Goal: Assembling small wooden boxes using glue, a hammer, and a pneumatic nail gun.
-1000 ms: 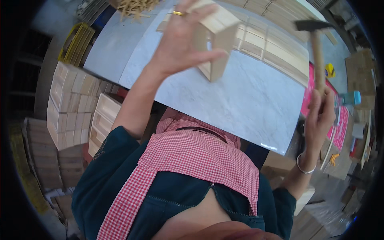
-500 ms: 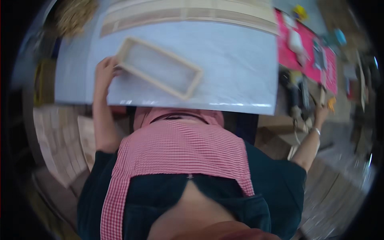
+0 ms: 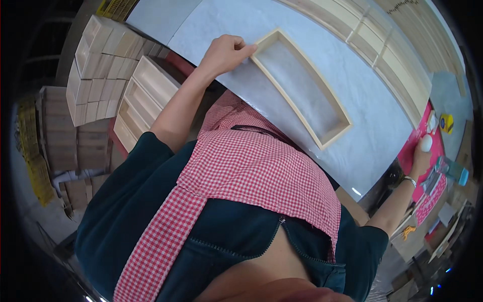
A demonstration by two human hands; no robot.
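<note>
An oblong frame of pale wood (image 3: pixel 336 134) lies on the table, and the tabletop shows through its middle. At the frame's far left corner is my left hand (image 3: pixel 227 53), with thumb and fingers pinched on the wood. Out at the right, over a pink mat (image 3: pixel 436 142), my right hand (image 3: pixel 420 160) is closed around a white object with a rounded end (image 3: pixel 425 143), which looks like a bottle. Most of that object is hidden by my fingers.
Long pale wooden trays (image 3: pixel 375 35) line the table's far side. Stacked wooden boxes (image 3: pixel 98 65) stand at the left, with divided wooden trays (image 3: pixel 141 103) beside them. On the right are a yellow tape measure (image 3: pixel 446 123), a blue-capped container (image 3: pixel 457 172) and an orange clip (image 3: pixel 409 232).
My view has turned, so the table now slants across it. My right hand has gone from beside a wooden-handled tool to the white object on the pink mat. My left hand stays at the frame.
</note>
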